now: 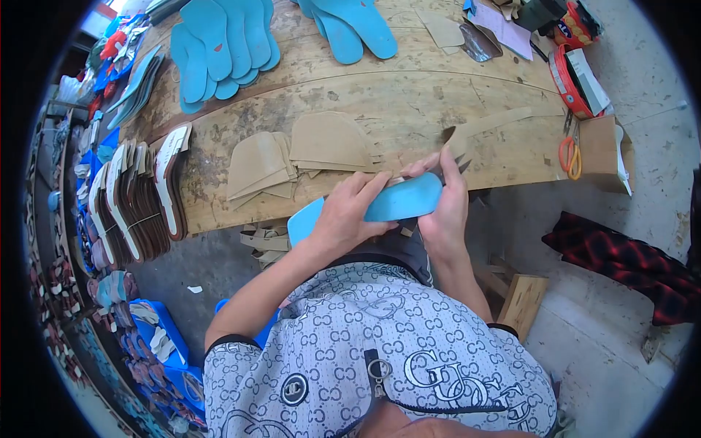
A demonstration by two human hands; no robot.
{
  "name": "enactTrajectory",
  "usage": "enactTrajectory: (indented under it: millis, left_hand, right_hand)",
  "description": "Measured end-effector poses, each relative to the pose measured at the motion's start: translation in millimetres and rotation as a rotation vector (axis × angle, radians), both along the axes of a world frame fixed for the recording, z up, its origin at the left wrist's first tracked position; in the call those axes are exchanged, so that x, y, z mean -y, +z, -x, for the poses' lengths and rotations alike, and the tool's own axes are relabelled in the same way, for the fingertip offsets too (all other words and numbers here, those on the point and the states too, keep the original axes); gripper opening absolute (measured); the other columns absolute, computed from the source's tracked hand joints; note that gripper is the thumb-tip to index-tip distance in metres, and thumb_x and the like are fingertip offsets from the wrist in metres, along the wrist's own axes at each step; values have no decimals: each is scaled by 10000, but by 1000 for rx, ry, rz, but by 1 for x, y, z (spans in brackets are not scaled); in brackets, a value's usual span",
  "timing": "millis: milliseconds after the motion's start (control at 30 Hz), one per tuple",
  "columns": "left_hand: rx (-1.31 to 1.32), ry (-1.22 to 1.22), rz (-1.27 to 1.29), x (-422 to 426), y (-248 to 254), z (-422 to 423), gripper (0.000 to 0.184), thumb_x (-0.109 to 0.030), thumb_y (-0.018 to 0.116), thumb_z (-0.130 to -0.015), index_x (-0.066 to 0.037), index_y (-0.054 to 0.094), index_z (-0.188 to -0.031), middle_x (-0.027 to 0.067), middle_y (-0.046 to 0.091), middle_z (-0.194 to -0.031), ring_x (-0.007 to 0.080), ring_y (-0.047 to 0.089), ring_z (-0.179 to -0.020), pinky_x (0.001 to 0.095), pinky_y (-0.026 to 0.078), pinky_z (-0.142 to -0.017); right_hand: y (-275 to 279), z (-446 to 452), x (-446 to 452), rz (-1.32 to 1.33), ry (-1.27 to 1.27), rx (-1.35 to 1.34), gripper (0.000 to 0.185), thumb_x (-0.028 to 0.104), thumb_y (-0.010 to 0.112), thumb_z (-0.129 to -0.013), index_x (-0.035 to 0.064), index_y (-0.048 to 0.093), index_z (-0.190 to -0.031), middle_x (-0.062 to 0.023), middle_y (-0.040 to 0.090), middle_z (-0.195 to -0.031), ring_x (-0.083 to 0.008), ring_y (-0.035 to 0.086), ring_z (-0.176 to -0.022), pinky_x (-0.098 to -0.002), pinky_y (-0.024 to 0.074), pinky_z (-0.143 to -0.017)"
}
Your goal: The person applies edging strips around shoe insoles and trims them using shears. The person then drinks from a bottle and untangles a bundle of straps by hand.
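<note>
A light-blue insole [405, 201] is held in front of me at the table's front edge, lying across both hands. My left hand [347, 212] is closed around its middle, fingers on the far edge and thumb on the near side. At the right end my right hand [445, 204] grips the insole, its fingers along the far edge. Just beyond those fingertips lies a thin tan strip [496, 125] with a dark tip at its near end; whether the fingers touch it I cannot tell. Tan rounded pieces [328, 139] lie stacked beyond my left hand.
Blue insoles [226, 44] are piled along the table's far side. Brown-edged insoles [169, 182] stand in rows at the left. Orange-handled scissors [569, 155] lie at the right edge, beside a cardboard box [602, 150] and a red tin [566, 84]. A wooden stool [522, 303] is below.
</note>
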State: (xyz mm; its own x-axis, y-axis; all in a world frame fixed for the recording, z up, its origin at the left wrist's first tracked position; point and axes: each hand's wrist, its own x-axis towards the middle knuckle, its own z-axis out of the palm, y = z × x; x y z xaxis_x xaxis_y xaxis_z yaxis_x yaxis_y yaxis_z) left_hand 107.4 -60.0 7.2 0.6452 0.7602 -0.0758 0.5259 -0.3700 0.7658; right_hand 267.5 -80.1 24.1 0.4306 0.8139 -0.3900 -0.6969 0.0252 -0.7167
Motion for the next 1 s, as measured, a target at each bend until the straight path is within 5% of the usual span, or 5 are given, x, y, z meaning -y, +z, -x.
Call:
enactTrajectory:
  millis: [133, 267, 467, 667, 1000]
  left_hand:
    - [374, -48, 880, -32, 26, 9, 367, -324, 620, -898, -23, 617, -1108, 106, 641, -845, 241, 603, -717, 362, 485, -662]
    - [54, -265, 435, -33, 48, 1, 406, -368, 494, -971, 4, 654, -933, 46, 644, -764, 119, 560, -677, 337, 468, -617]
    - [227, -131, 998, -12, 10, 50, 403, -334, 569, -927, 32, 602, -1095, 163, 646, -909, 204, 604, -830, 314, 479, -760]
    - [-30, 69, 77, -30, 76, 6, 906, -436, 847, -603, 4, 461, -1294, 189, 632, -1083, 313, 615, -1005, 402, 466, -872]
    - [452, -12, 700, -23, 50, 19, 750, -253, 872, -564, 23, 571, -1192, 55, 629, -979, 137, 572, -915, 270, 438, -849]
  right_hand:
    - [-6, -24, -1, -272, 284, -231, 386, 325, 454, -983, 48, 549, -731, -106, 541, -606, -268, 554, -666, -391, 464, -705]
    - [-5, -26, -6, -271, 306, -382, 392, 328, 451, -979, 54, 563, -720, -119, 548, -601, -305, 554, -653, -398, 458, -688]
    - [5, -34, -6, -400, 423, -276, 378, 310, 440, -990, 26, 573, -778, -117, 594, -647, -296, 603, -715, -399, 482, -725]
    - [35, 39, -32, -126, 165, 216, 315, 270, 446, -997, -23, 555, -1041, -140, 675, -796, -175, 617, -711, -353, 504, -765]
    - [38, -34, -30, -125, 381, 429, 245, 233, 529, -962, 11, 632, -949, -114, 695, -765, -19, 438, -432, -169, 303, -366]
